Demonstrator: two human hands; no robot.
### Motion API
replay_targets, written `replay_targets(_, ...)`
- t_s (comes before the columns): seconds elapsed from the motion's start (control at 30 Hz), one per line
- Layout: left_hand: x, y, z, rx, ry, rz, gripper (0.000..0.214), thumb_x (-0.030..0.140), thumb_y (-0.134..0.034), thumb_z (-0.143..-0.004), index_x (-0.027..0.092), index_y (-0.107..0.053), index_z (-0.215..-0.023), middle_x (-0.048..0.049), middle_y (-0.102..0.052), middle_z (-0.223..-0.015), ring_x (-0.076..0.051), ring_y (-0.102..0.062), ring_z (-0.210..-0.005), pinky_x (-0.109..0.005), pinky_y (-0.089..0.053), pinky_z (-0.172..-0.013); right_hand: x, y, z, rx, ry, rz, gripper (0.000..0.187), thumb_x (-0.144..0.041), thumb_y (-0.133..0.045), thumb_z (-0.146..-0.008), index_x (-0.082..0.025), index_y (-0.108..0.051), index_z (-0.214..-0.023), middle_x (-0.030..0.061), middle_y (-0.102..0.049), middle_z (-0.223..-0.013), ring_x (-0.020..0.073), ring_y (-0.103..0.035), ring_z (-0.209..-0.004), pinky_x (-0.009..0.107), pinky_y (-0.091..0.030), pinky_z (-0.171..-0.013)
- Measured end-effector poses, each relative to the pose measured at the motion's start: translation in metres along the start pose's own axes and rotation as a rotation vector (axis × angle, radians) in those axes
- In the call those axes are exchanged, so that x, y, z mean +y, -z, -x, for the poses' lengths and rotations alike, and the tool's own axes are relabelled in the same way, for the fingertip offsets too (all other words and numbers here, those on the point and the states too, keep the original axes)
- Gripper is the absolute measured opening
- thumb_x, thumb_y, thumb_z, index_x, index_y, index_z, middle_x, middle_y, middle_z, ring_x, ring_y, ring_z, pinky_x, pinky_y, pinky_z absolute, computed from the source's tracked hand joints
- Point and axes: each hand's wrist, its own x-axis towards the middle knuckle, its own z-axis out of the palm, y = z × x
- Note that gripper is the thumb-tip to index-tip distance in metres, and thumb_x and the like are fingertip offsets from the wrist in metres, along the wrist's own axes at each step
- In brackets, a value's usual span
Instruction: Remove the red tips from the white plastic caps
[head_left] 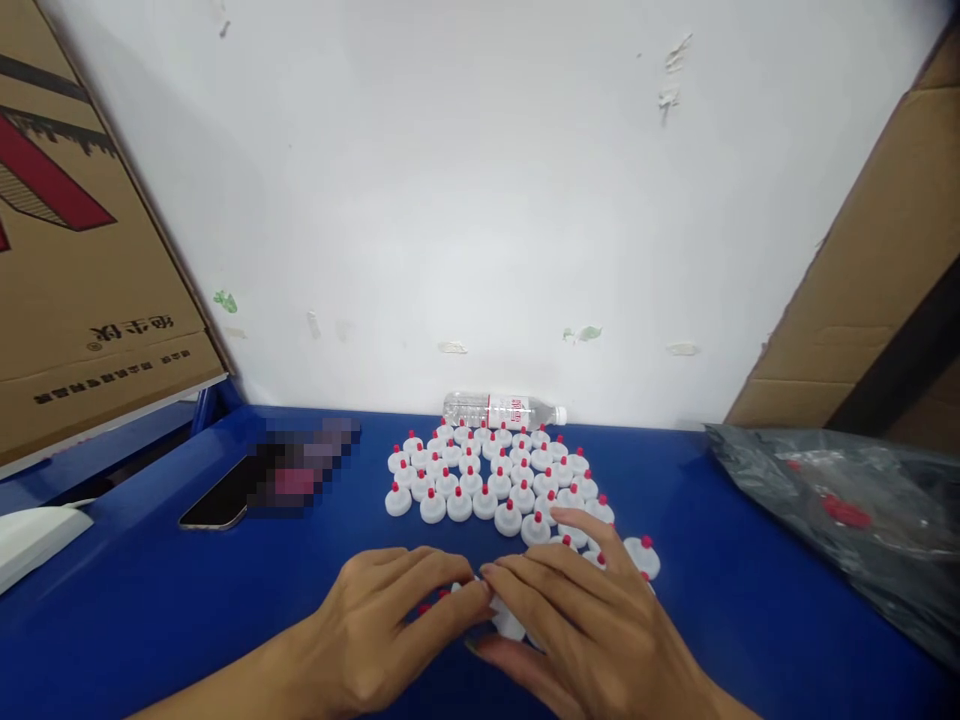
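Note:
My right hand [592,620] is closed around a white round cap [508,622], thumb below and fingers over it. The fingertips of my left hand [397,625] are pinched together against the cap's upper left side and meet those of the right hand. What lies between the left fingers is hidden. Small red tips [435,604] show just behind the left fingers, partly covered. Beyond both hands stands a large cluster of white caps with red tips [484,502], mostly upright on the blue table [322,560]. Some of them are partly hidden behind my right hand.
A clear plastic bottle [502,410] lies against the white wall at the back. To the left are a phone [217,495], a white object [37,540] and a printed cardboard box [97,250]. A grey plastic bag [832,530] with red pieces inside lies right, near more cardboard [862,260].

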Motion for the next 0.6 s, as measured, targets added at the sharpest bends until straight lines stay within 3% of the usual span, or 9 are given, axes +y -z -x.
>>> replay_targets(0.13, 0.005, 0.000, -0.009, 0.008, 0.041, -0.036, 0.012, 0.020, -0.050, -0.110, 0.019, -0.059, -0.117, -0.0044, -0.074, -0.093, -0.018, -0.073, -0.078, -0.027, -0.060, -0.064, 0.000, -0.002, 0.001, 0.009, -0.032, -0.019, 0.020, -0.035, -0.060, -0.106, -0.019, -0.072, -0.104, -0.0011, -0.078, -0.088, 0.0132, -0.072, -0.079, 0.038, -0.041, -0.117)
replay_targets(0.4, 0.002, 0.001, -0.012, -0.113, 0.044, -0.178, 0.021, 0.014, -0.040, -0.108, 0.020, -0.058, -0.114, -0.0068, -0.067, -0.098, -0.023, -0.066, -0.087, -0.028, -0.051, -0.059, -0.001, -0.006, 0.001, -0.016, -0.033, -0.033, 0.017, -0.031, -0.059, -0.107, -0.020, -0.070, -0.101, -0.0021, -0.076, -0.086, 0.0135, -0.071, -0.080, 0.039, -0.037, -0.118)
replay_targets(0.5, 0.001, 0.006, -0.012, -0.146, 0.048, -0.086, 0.025, 0.005, -0.040, -0.099, 0.022, -0.056, -0.108, -0.0043, -0.065, -0.093, -0.020, -0.060, -0.076, -0.028, -0.043, -0.056, -0.003, -0.007, -0.001, -0.014, -0.009, -0.020, 0.017, -0.031, -0.059, -0.108, -0.020, -0.070, -0.102, -0.0028, -0.078, -0.088, 0.0122, -0.071, -0.081, 0.038, -0.031, -0.121)
replay_targets(0.6, 0.002, 0.012, -0.013, -0.209, 0.146, 0.154, 0.020, 0.006, -0.042, -0.095, 0.023, -0.053, -0.095, -0.0019, -0.062, -0.086, -0.019, -0.055, -0.072, -0.028, -0.039, -0.058, -0.001, -0.005, -0.001, 0.004, 0.012, 0.029, 0.015, -0.026, -0.057, -0.108, -0.020, -0.071, -0.106, -0.0030, -0.080, -0.093, 0.0111, -0.071, -0.083, 0.037, -0.029, -0.123)
